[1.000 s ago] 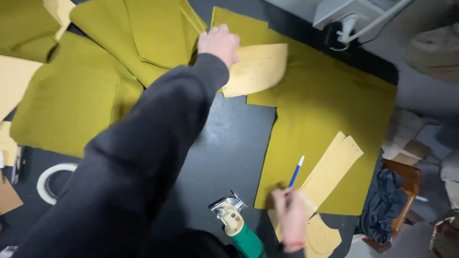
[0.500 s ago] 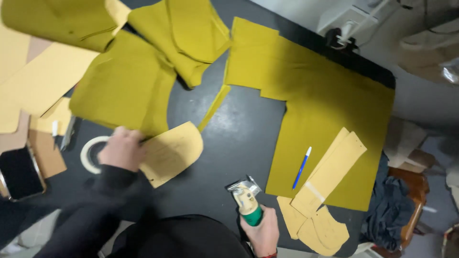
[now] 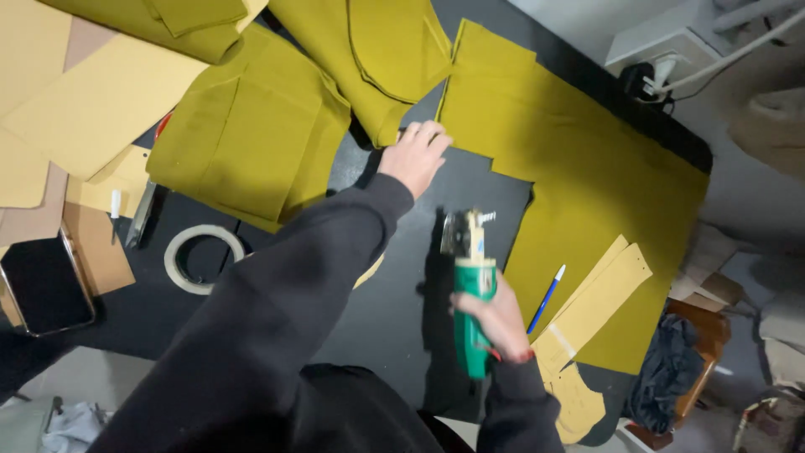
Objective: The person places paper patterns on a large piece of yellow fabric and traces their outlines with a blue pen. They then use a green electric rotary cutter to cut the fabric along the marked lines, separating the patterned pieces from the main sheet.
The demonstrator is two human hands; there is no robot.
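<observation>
Nearest the body, the right hand (image 3: 501,323) is wrapped tight around the green barrel of a handheld electric fabric cutter (image 3: 470,289), held clear of the black table (image 3: 394,310) with its metal head pointing away, towards the cloth; that grip seems meant to keep the blade end forward and steerable. Just right of it a blue pen (image 3: 547,298) lies on the large olive-yellow fabric sheet (image 3: 604,184), beside tan paper pattern pieces (image 3: 591,306) laid on the sheet's near edge. On the left, a roll of tape (image 3: 201,258) rests on the table; beyond it lies a folded olive fabric stack (image 3: 251,143). Farther out, the left hand (image 3: 415,155), fingers loosely spread and gripping nothing, presses at the edge of a cut olive fabric piece (image 3: 377,59), apparently to pin it flat.
</observation>
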